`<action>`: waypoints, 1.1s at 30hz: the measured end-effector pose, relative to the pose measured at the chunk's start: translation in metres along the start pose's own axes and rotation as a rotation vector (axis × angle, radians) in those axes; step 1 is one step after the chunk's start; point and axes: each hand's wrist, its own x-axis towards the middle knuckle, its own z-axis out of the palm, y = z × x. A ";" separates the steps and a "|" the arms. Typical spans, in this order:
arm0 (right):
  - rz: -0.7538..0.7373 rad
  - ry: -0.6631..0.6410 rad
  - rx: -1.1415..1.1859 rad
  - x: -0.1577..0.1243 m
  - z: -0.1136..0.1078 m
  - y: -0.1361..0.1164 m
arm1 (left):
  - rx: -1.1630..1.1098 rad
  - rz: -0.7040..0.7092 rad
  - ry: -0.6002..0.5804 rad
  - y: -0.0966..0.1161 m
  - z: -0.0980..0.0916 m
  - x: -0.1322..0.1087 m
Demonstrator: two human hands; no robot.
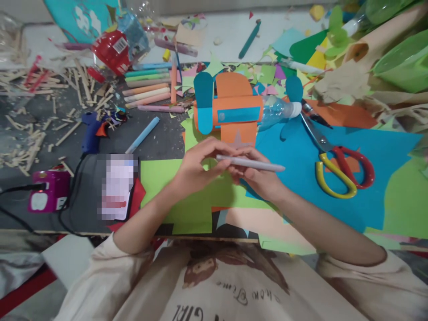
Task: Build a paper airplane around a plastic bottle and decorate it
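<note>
A slim pale lilac marker (264, 164) lies slantwise between my two hands, above lime green paper (175, 196). My left hand (202, 165) has its thumb and fingers closed around the marker's left end. Wrapped about the marker's middle are the fingers of my right hand (259, 171), partly hidden behind it. Just beyond my hands rests a clear plastic bottle (277, 110) wrapped in orange paper, with blue paper strips and rounded orange flaps like a small airplane. A faint star shape shows on its near flap.
Scissors (323, 142) with red and yellow handles lie on blue paper (354, 205) at right. To the left are a phone (117, 187), a purple power adapter (48, 191), a blue glue gun (91, 133) and scattered wooden sticks (30, 147). Several markers (147, 82) and paper scraps fill the back.
</note>
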 end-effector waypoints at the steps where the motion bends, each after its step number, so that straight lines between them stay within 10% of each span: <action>1: -0.019 -0.009 -0.011 -0.001 -0.002 0.002 | 0.044 -0.001 0.024 0.008 -0.007 0.001; 7: -0.134 0.022 -0.072 -0.003 -0.008 0.008 | 0.362 -0.078 0.422 0.022 -0.077 -0.004; 14: -0.123 0.105 -0.132 -0.004 -0.005 0.003 | 1.027 -0.349 0.315 -0.008 -0.134 -0.001; 29: -0.107 0.071 -0.245 -0.007 -0.007 0.001 | 1.225 -0.700 -0.085 -0.037 -0.151 0.084; 33: -0.115 0.037 -0.238 -0.005 -0.006 0.000 | 1.265 -0.608 -0.141 -0.030 -0.167 0.085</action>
